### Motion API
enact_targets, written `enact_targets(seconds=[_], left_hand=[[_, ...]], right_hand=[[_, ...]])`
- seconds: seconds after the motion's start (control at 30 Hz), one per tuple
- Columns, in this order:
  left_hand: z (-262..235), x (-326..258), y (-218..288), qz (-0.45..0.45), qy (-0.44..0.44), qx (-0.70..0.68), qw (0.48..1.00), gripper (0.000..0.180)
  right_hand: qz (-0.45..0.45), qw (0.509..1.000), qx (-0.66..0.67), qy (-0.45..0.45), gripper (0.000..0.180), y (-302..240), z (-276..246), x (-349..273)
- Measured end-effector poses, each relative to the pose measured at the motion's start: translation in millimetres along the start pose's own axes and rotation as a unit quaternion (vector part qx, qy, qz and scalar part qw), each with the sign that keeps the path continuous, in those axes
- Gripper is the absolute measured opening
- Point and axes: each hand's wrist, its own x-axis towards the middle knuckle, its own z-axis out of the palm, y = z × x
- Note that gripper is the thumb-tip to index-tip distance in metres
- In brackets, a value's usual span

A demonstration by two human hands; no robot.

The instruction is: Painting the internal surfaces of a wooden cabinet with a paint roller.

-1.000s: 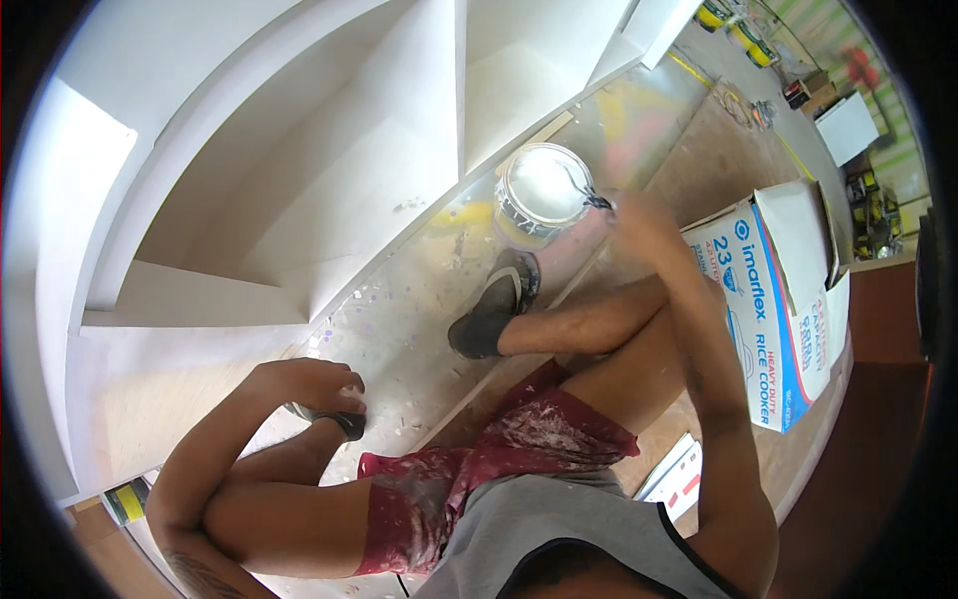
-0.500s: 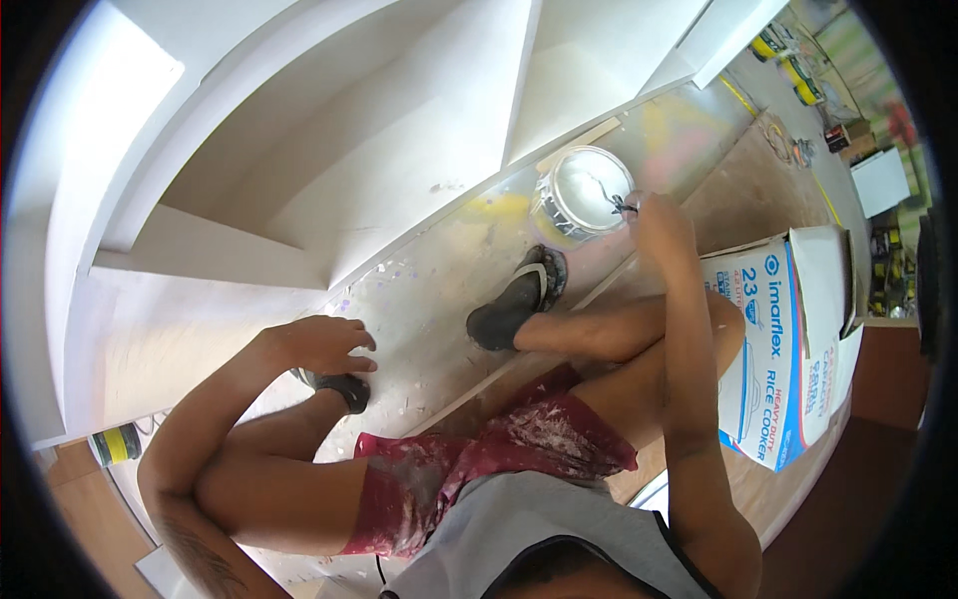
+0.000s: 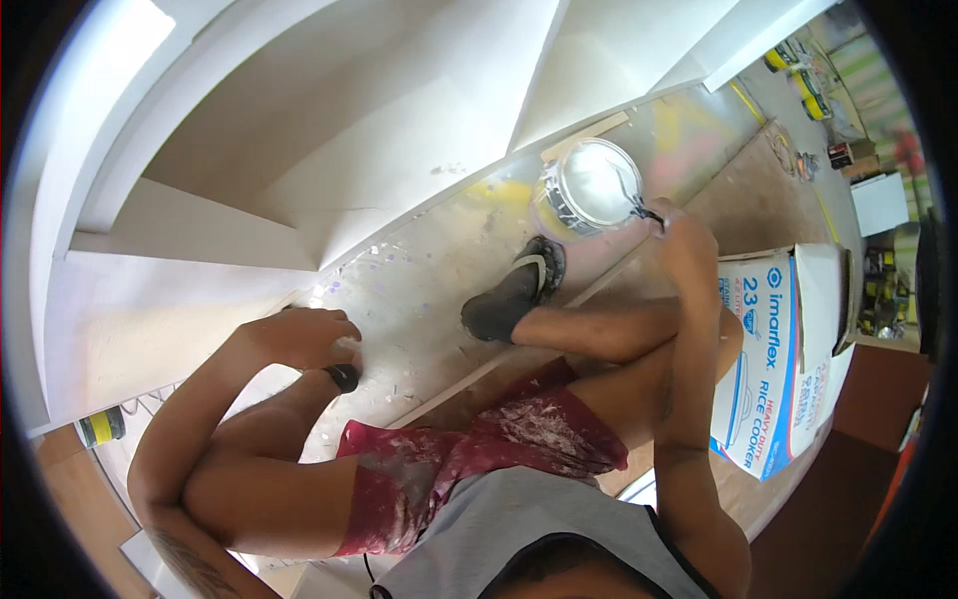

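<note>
Paint fills one round metal can (image 3: 591,187) that stands on the speckled, paint-spattered floor (image 3: 419,290), just beyond a foot in a dark sandal (image 3: 514,296); the can is shiny at its rim and white inside. One tool (image 3: 639,207), thin and dark at the handle, reaches over the can's right rim, and its tip is too small to make out. One cardboard box (image 3: 766,364), white and blue with a printed picture of an appliance, lies on its side to the right of the person's raised knee. One large white cabinet (image 3: 329,130) of smooth flat panels stretches across the top of the head view, its shelves and partitions bending with the lens. One small dark tin with a yellow label (image 3: 101,426) sits at the far left, and a few yellow-labelled cans (image 3: 803,85) stand in the far upper right. Red shorts (image 3: 479,459) are streaked with dried white paint. The right hand (image 3: 684,235) is closed in a grip around the tool's handle, right at the can's edge. The left hand (image 3: 299,337) lies knuckles up, fingers curled downward, resting low by the cabinet's bottom edge; whether it holds anything cannot be told.
</note>
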Motion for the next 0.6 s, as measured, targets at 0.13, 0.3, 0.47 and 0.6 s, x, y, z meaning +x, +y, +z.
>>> enact_targets(seconds=[0.13,0.3,0.47,0.6], left_hand=[[-2.6,-4.2,8.6,0.000,0.048,0.014,0.999,0.042],[-12.0,-29.2,18.5,0.012,0.009,0.037,0.999,0.042],[-19.8,-27.4,15.7,0.027,0.094,0.032,0.995,0.045],[-12.3,-21.8,13.2,0.017,0.036,-0.001,0.999,0.045]], right_hand=[[-0.069,0.998,0.000,-0.005,0.022,2.7,2.7,-1.5],[-0.047,0.999,-0.011,0.020,0.021,-0.3,4.6,-9.4],[-0.034,0.999,-0.024,-0.003,0.020,-4.0,-4.7,-9.9],[0.013,0.999,-0.032,0.021,0.019,-1.1,-9.4,-11.1]])
